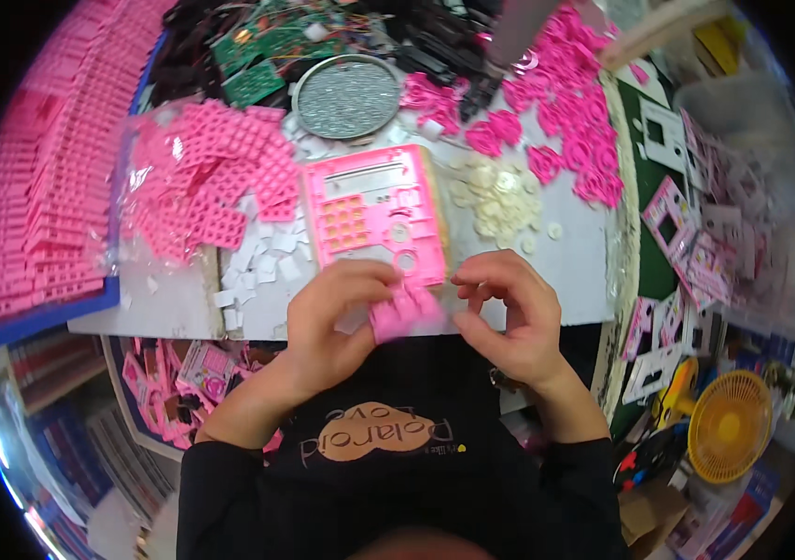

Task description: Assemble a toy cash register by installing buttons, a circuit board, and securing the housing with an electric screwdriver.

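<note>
Between the thumb and fingers of my left hand (334,313) is a small pink plastic piece (402,315), blurred at its right end and held over the table's near edge. My right hand (512,313) is just right of it, thumb and forefinger curved and apart, with nothing seen between them. Just beyond both hands, a pink plastic casing (377,210) lies with its hollow side up, showing a grid of orange-tinted openings, a long slot and round recesses. Its lower edge is close to my left fingers.
Pink keypad pieces (216,159) are heaped at left, near white paper squares (267,257). A round tin of small metal parts (346,98) stands behind the casing. Cream discs (500,201) and magenta parts (570,112) lie right. Stacked pink parts (34,187) fill a blue-edged tray.
</note>
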The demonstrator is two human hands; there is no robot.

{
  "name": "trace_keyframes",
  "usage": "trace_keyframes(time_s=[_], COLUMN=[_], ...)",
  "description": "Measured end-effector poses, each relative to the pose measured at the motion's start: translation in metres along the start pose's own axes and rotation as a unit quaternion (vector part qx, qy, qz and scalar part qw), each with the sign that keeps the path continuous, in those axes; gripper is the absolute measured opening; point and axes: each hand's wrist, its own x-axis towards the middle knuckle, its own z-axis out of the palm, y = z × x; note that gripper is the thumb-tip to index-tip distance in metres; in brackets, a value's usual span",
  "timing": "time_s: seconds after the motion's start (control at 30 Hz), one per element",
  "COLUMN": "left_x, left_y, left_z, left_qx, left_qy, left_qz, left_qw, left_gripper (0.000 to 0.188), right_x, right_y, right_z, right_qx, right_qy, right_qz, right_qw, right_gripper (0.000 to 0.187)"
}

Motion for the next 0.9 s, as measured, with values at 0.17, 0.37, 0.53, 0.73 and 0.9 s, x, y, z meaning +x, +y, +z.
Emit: trace_keyframes(time_s=[0.17,0.37,0.53,0.73,0.9], left_x=[-0.006,-0.012,-0.014,-0.026,-0.045], left_y=[-0.016,-0.026,-0.029,-0.023,-0.020], left_z=[-0.025,-0.027,-0.030,-0.008,-0.033], left_qx=[0.071,0.007,0.033,-0.293,-0.156], left_qy=[0.087,0.118,0.101,0.133,0.102], left_qz=[0.112,0.056,0.056,-0.038,-0.151], left_qw=[0.987,0.991,0.993,0.946,0.971], left_gripper=[0.040,0.040,0.037,0.034,0.048], right_x=[0.026,0.037,0.050,0.052,0.074], right_y=[0.006,0.010,0.004,0.018,0.015], right_z=[0.022,0.029,0.036,0.059,0.040], right_qx=[-0.048,-0.089,-0.093,0.205,0.258], right_qy=[-0.043,-0.057,-0.083,-0.182,-0.113], right_qz=[-0.119,-0.135,-0.168,0.047,0.026], right_qw=[0.991,0.985,0.978,0.961,0.959], right_gripper=[0.036,0.039,0.042,0.035,0.019])
